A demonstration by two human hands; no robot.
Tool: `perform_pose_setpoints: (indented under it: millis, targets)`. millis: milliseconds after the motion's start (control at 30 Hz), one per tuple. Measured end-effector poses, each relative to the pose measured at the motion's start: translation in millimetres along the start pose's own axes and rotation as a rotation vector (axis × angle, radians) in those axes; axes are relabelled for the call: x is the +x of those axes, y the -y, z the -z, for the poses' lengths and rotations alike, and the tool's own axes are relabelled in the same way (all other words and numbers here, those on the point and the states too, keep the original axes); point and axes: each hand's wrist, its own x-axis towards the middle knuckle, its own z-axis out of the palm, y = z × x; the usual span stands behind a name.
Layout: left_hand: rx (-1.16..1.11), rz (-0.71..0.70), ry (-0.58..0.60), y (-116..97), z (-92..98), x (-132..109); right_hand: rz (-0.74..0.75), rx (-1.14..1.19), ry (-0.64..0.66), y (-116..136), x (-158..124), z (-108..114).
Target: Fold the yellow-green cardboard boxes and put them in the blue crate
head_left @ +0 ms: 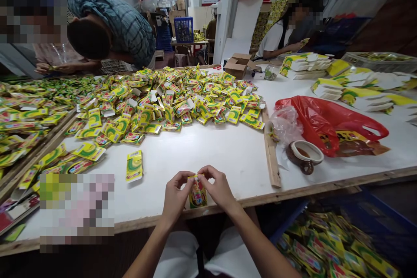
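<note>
We record one yellow box (198, 193), lower centre of the frame, its top end pinched between the fingertips of the left hand (177, 192) and the right hand (219, 186), at the near edge of the white surface (231, 152). Further items: one loose carton (134, 165), left of centre; heaped cartons (159, 106), above centre; one brown mug (295, 155), right.

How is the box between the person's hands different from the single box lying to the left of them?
The held box is pinched at its top by the left hand and right hand; the lone box lies untouched on the table. The held box shows colourful lettering; the lone box shows green curves and a barcode. Both have yellow and green printing.
</note>
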Motion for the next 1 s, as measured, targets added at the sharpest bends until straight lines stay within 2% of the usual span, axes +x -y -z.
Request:
perform_pose_setpoints:
  millis: [133,300,367,433,467,533,567,633,667,700,733,767,800,867,933,1000]
  targets:
    - [-0.049,0.038,-0.037,2.6,0.3,5.1,-0.036,-0.015,0.021,2.3,3.8,2.6]
    - [-0.011,0.029,0.012,6.7,1.1,-4.3,-0.013,0.082,0.054,-5.2,-4.6,-4.8]
    - [0.068,-0.017,0.032,5.6,3.1,-6.3,-0.016,0.115,0.072,-3.8,-6.6,-8.8]
    - [0.195,-0.112,0.023,3.9,13.0,-2.4,-0.014,0.080,0.060,2.6,-9.5,0.6]
    - [0.278,-0.167,-0.008,3.7,22.6,1.9,-0.021,0.032,0.033,6.5,-12.6,14.2]
    - [0.492,-0.245,-0.138,6.3,52.1,13.0,-0.068,-0.121,-0.036,10.9,-24.7,62.2]
    - [0.620,-0.254,-0.230,9.5,70.8,18.6,-0.110,-0.219,-0.060,9.9,-33.9,94.8]
    - [0.883,-0.206,-0.400,19.4,110.0,27.4,-0.205,-0.462,-0.027,1.6,-56.8,165.8]
    - [0.974,-0.167,-0.429,25.3,127.4,30.2,-0.227,-0.573,-0.067,-4.2,-68.7,197.5]
    - [1.034,-0.136,-0.407,30.9,141.5,31.9,-0.229,-0.654,-0.096,-9.6,-79.5,222.5]
    - [1.072,-0.123,-0.377,35.4,151.5,32.6,-0.218,-0.692,-0.149,-13.3,-88.0,238.5]
    - [1.089,-0.131,-0.345,37.8,156.9,32.5,-0.222,-0.700,-0.175,-14.5,-93.4,244.2]
    - [1.091,-0.163,-0.324,37.7,157.8,31.6,-0.226,-0.680,-0.182,-12.7,-95.2,239.5]
    - [1.060,-0.261,-0.315,28.0,147.5,27.8,-0.224,-0.578,-0.143,-1.6,-87.7,203.8]
    - [0.983,-0.337,-0.261,7.8,126.3,21.8,-0.139,-0.440,-0.075,13.8,-69.9,147.8]
    - [0.875,-0.355,-0.134,-16.1,100.4,15.4,-0.022,-0.302,-0.004,25.3,-49.4,90.0]
